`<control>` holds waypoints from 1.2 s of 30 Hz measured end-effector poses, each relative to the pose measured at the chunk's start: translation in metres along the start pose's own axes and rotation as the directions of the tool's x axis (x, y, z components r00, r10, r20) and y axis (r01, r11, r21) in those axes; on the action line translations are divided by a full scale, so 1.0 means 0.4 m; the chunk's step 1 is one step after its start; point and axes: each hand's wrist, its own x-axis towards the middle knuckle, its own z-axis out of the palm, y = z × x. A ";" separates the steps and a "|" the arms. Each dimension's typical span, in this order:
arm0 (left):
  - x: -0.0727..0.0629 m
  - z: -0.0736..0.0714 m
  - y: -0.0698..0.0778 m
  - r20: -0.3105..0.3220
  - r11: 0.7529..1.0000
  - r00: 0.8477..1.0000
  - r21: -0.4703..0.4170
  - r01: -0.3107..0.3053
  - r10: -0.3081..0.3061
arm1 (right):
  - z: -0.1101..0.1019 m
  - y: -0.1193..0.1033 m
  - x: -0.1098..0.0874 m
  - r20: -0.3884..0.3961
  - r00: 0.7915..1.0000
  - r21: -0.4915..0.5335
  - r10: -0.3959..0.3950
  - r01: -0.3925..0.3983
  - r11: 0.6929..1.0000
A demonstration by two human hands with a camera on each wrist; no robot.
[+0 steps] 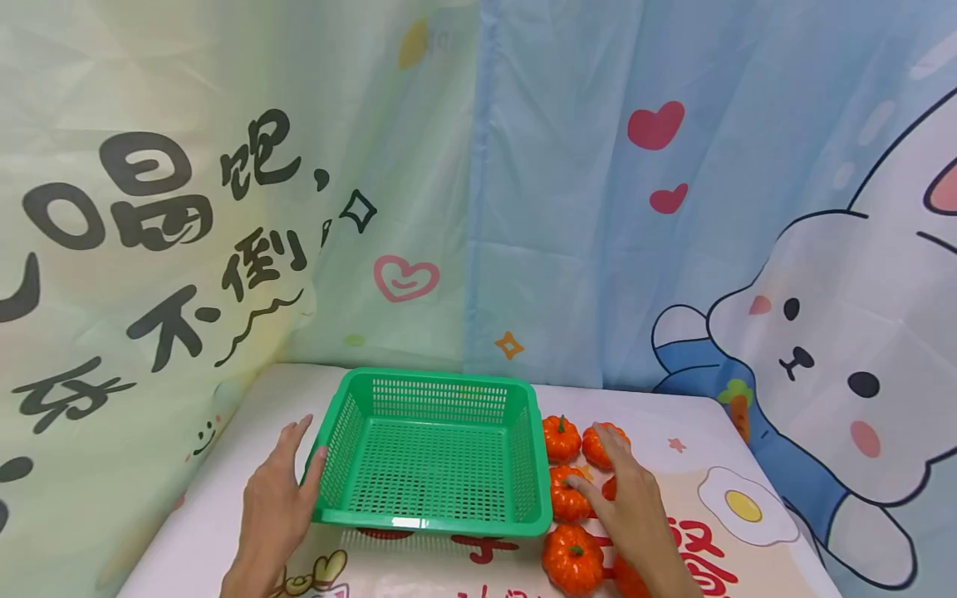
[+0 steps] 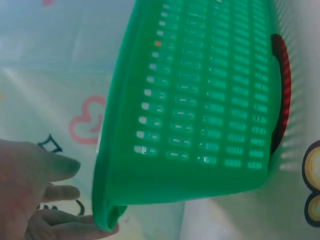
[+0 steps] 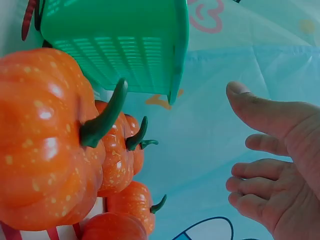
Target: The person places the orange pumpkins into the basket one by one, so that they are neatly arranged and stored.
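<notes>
A green plastic basket (image 1: 429, 525) with slotted walls sits on the table, its inside bare. At its left rim is my left hand (image 1: 280, 490), fingers extended and thumb apart; in the left wrist view the fingertips overlap the rim's corner. My right hand (image 1: 631, 507) hovers over the small orange pumpkins (image 1: 572, 558) to the right of the basket, fingers spread and holding nothing. The right wrist view shows a large pumpkin (image 3: 45, 145) with a green stem close by, several others beyond it, and the right hand (image 3: 280, 165) apart from them.
A printed cloth with red characters and a fried egg (image 1: 743, 507) covers the table (image 1: 247, 415). Behind it hang curtains (image 1: 553, 208) with a cartoon rabbit and hearts. Some pumpkins are partly hidden under the right hand and forearm.
</notes>
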 end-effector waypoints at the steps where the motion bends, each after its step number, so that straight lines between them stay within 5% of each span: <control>1: 0.006 0.002 -0.004 -0.007 1.000 1.000 -0.022 0.021 -0.021 | 0.001 0.003 0.004 -0.003 1.000 0.004 -0.008 0.008 1.000; 10: 0.048 0.027 -0.041 -0.046 0.973 0.987 -0.182 0.141 -0.152 | 0.007 0.014 0.020 0.056 0.997 0.025 0.045 -0.046 0.999; 15: 0.061 0.043 -0.066 -0.011 0.954 0.979 -0.229 0.194 -0.202 | 0.006 0.016 0.028 0.095 0.992 0.026 0.081 -0.083 0.996; 22: 0.069 0.056 -0.089 0.101 0.868 0.942 -0.369 0.334 -0.320 | 0.018 0.029 0.051 0.076 0.997 0.047 0.030 -0.034 0.998; 36: 0.073 0.076 -0.092 0.152 0.774 0.922 -0.503 0.383 -0.357 | 0.041 0.042 0.099 0.072 0.997 0.062 -0.001 -0.003 0.998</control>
